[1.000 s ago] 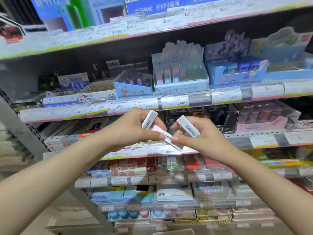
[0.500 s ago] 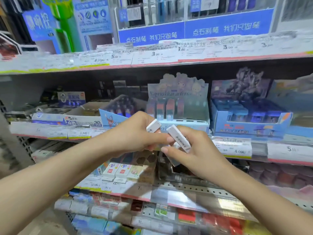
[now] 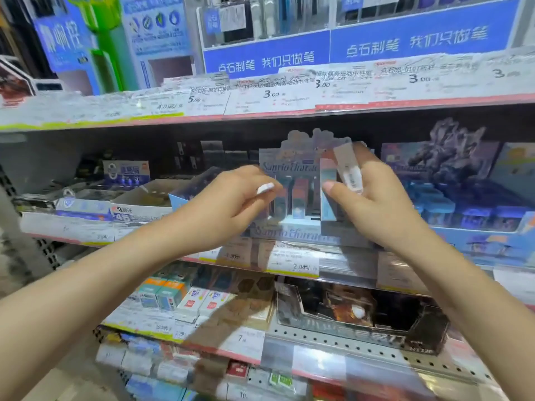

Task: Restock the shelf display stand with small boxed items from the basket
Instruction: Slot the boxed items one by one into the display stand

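Shop shelf [image 3: 289, 110], display stand [image 3: 292, 227] holding upright boxes [image 3: 299, 195]

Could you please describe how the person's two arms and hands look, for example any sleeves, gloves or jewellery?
Both forearms are bare up to the picture's edge: no sleeve shows. The left hand and the right hand wear no gloves. No ring, watch or bracelet can be seen on the fingers or wrists. The thumbnails look short and unpainted, though the picture is slightly blurred.

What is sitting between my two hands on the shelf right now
In the head view, the pale blue cardboard display stand with upright small boxes in it lies between the left hand, holding a white box, and the right hand, gripping another.
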The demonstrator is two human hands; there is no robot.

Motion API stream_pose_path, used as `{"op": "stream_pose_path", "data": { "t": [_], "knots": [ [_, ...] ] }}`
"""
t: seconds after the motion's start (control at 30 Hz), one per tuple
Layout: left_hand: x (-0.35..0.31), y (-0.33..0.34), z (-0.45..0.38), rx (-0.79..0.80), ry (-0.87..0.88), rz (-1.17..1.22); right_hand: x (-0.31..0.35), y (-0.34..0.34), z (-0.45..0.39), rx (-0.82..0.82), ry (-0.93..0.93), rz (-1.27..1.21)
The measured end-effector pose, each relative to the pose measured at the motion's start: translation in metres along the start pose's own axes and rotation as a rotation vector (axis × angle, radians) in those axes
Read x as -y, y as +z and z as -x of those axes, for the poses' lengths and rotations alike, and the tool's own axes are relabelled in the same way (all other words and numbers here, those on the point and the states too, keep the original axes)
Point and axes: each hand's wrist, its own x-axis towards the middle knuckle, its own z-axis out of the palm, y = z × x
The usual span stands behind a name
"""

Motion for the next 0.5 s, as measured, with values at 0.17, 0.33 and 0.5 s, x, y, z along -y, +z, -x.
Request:
{"op": "stream_pose_path", "data": {
  "t": [0.17,0.33,0.5],
  "knots": [
    [0.014,0.005,-0.018,0.104,0.177,-0.234,0.001,0.002,-0.014,-0.054,0.074,0.188],
    [0.021,0.012,-0.029,0.293,0.142,-0.131,0.004,0.002,-0.03,-0.037,0.195,0.384],
    [0.029,0.016,-0.032,0.314,0.178,-0.057,0.0,0.01,-0.044,0.036,0.264,0.484]
  ]
}}
